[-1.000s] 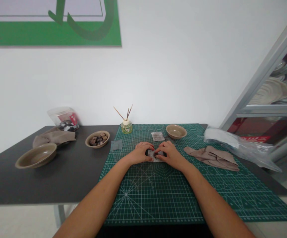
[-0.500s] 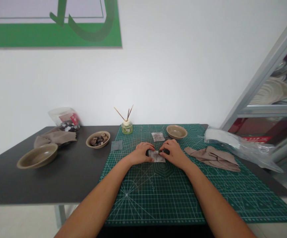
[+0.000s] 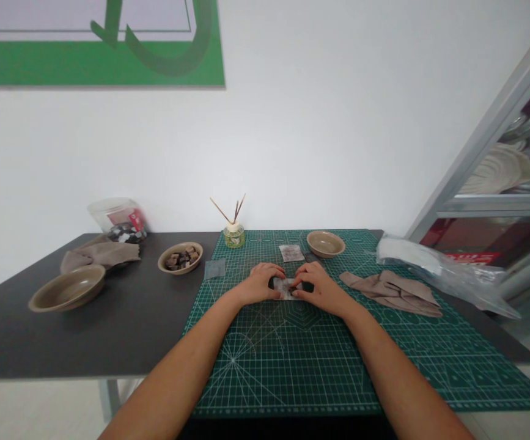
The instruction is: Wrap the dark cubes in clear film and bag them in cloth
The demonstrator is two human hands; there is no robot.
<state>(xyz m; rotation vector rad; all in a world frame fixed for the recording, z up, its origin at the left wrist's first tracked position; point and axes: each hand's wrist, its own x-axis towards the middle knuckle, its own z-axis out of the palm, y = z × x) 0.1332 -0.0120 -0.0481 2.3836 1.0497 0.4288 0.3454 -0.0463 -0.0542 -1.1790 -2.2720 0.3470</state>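
A small grey-white patterned square (image 3: 285, 288) lies on the green cutting mat (image 3: 287, 366) between my hands. At its left edge my left hand (image 3: 263, 283) has curved fingers and thumb closed on the square. My right hand (image 3: 313, 284) comes in from the right, thumb and fingertips drawn together over the square's right part. A dark bit shows between those right fingertips, too small to name. Behind my hands a similar patterned square (image 3: 291, 253) lies flat, with a shallow beige bowl (image 3: 326, 244) to its right.
Left of the mat stand a bowl of brown chunks (image 3: 181, 258), a larger bowl (image 3: 68, 288), a brown cloth (image 3: 102, 253) and a clear plastic container (image 3: 118, 219). A reed diffuser (image 3: 234, 234), a clear plastic square (image 3: 214, 269), another cloth (image 3: 390, 293) and a plastic bag (image 3: 439, 272) surround my hands.
My right hand's fingertips have shifted left, further over the patterned square, and its thumb has come inward. My left hand stays almost in place.
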